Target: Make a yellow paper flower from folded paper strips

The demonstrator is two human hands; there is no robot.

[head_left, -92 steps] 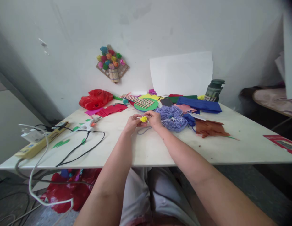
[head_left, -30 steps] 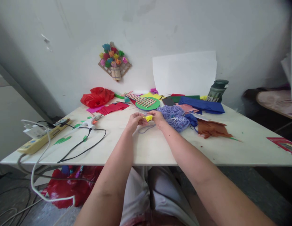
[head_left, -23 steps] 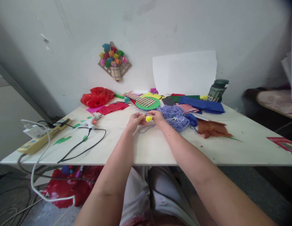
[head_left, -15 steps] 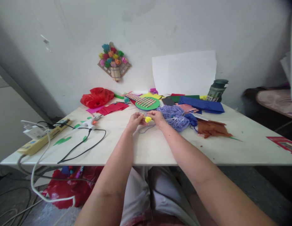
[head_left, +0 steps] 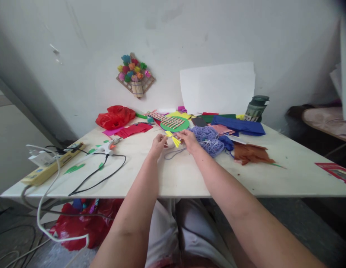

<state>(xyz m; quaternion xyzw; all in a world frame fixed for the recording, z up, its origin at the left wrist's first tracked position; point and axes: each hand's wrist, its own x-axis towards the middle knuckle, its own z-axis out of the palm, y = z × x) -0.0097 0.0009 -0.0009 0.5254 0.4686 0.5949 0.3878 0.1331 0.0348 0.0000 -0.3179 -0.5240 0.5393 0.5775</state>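
Between my two hands is a small piece of yellow paper (head_left: 173, 139), gathered at the middle and fanned out at both ends like a bow. My left hand (head_left: 159, 144) is pinched at its left side, and my right hand (head_left: 189, 139) is pinched at its right side. Fine detail at the fingertips is too small to make out. Just right of my right hand lies a loose heap of purple yarn (head_left: 211, 143). One strand (head_left: 174, 153) curls out on the table below my fingers. Behind my hands sits a green disc with woven strips (head_left: 175, 123).
To the left are a glue gun (head_left: 108, 146) with a black cord, green paper leaves (head_left: 74, 168) and a power strip (head_left: 54, 164). Red plastic (head_left: 115, 117) lies at the back. On the right are blue paper (head_left: 238, 125), brown paper (head_left: 252, 154) and a dark bottle (head_left: 256, 108).
The yellow paper has turned between my fingers: it looked like a compact bunch and now shows two fanned ends. My hands have shifted only slightly.
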